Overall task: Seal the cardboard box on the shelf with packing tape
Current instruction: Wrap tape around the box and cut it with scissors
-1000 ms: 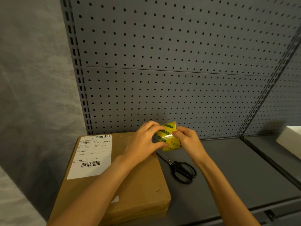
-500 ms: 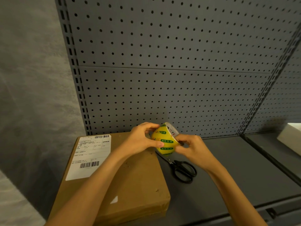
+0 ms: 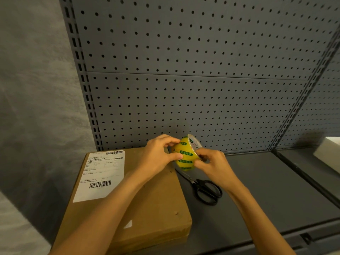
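Both hands, left hand [image 3: 158, 155] and right hand [image 3: 211, 163], are closing their grip on the yellow tape roll [image 3: 185, 155] above the cardboard box [image 3: 147, 205] at the shelf's [image 3: 266, 190] left end, probably hunting the tape end; picking with a fingernail should help.

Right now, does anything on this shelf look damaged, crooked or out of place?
Nothing major. The cardboard box has small scuffs and a torn white patch near its front. The shipping label sits flat, the scissors lie closed beside it.

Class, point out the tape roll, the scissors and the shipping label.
tape roll [image 3: 184, 156], head view, yellow printed outer face
scissors [image 3: 208, 192], head view, black handle loops
shipping label [image 3: 100, 176], head view, white middle
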Available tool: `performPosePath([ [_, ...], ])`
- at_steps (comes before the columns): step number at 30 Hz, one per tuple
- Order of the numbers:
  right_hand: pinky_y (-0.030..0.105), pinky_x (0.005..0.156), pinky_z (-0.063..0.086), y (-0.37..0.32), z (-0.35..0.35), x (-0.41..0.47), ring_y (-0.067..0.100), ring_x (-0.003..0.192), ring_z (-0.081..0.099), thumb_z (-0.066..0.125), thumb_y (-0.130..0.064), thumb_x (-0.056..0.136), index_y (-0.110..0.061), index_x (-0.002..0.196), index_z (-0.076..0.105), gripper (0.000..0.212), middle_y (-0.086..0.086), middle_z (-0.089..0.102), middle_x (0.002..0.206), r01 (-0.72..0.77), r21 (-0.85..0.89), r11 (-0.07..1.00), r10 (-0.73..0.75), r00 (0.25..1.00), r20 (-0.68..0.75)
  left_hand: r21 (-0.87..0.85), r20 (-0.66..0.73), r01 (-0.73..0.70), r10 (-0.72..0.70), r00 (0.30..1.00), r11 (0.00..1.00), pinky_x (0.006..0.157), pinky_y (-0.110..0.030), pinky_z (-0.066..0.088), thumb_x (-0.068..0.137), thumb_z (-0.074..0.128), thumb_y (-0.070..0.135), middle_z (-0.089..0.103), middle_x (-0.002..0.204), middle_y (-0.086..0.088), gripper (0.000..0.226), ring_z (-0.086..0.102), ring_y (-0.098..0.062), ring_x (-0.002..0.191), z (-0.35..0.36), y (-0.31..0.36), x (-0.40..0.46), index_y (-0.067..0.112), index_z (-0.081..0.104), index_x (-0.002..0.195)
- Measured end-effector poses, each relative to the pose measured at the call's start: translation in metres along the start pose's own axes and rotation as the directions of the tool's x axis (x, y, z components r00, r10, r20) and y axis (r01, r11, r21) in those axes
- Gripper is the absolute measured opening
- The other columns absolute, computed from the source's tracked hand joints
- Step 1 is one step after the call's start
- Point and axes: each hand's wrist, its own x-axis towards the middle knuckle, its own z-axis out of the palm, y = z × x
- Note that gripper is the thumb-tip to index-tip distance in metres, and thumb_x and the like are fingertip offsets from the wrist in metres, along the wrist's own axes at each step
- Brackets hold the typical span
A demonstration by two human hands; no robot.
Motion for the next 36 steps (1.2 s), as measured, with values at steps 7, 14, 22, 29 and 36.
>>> performPosePath([
  [7,0.018,0.05,0.032,-0.008,0.006,0.002,0.002,0.051,0.035,0.057,-0.002,0.082,0.004,0.07,0.059,0.013,-0.001,0.043,0.054,-0.052,0.095,0.994,0.055,0.998,-0.028,0.043,-0.057,-0.088,0.09,0.994,0.995,0.074,-0.018,0.048,0.078,0.075,0.015,0.062,0.088,0.01,0.017,0.059,-0.004,0.082,0.004,0.004,-0.003,0.015,0.073,0.095],
  [14,0.022,0.051,0.035,-0.006,0.008,0.004,0.006,0.056,0.04,0.055,0.0,0.082,0.005,0.074,0.06,0.011,0.013,0.048,0.06,-0.095,0.156,0.983,0.102,0.994,-0.034,-0.001,0.096,-0.023,0.023,0.995,1.0,0.075,-0.015,0.044,0.069,0.082,0.021,0.055,0.1,0.009,0.04,0.052,-0.004,0.09,0.006,0.004,-0.002,0.022,0.062,0.104],
  [22,0.02,0.049,0.031,-0.006,0.012,0.004,0.007,0.054,0.037,0.053,0.001,0.085,0.002,0.069,0.058,0.017,0.003,0.045,0.058,-0.114,0.207,0.972,0.135,0.987,-0.089,0.063,0.049,-0.128,0.125,0.991,0.99,0.074,-0.006,0.037,0.074,0.078,0.019,0.052,0.097,0.012,0.032,0.047,0.002,0.085,0.012,0.003,-0.005,0.017,0.062,0.101],
  [29,0.022,0.049,0.033,-0.006,0.016,0.011,0.004,0.052,0.039,0.053,-0.001,0.087,-0.006,0.064,0.058,0.024,-0.007,0.049,0.053,-0.132,0.281,0.951,0.182,0.97,-0.162,0.169,0.2,-0.286,0.251,0.947,0.943,0.081,-0.023,0.045,0.079,0.067,0.003,0.054,0.103,0.005,0.017,0.051,-0.007,0.091,0.028,0.002,-0.012,0.011,0.066,0.094],
  [36,0.032,0.073,0.048,-0.005,0.008,0.013,0.016,0.073,0.059,0.049,-0.002,0.089,-0.01,0.081,0.07,0.024,0.005,0.067,0.075,-0.225,0.503,0.834,0.326,0.938,-0.12,0.112,0.002,-0.111,0.111,0.994,0.987,0.09,-0.021,0.037,0.073,0.079,0.027,0.043,0.122,0.009,0.055,0.04,-0.004,0.111,0.009,-0.002,-0.002,0.022,0.052,0.12],
])
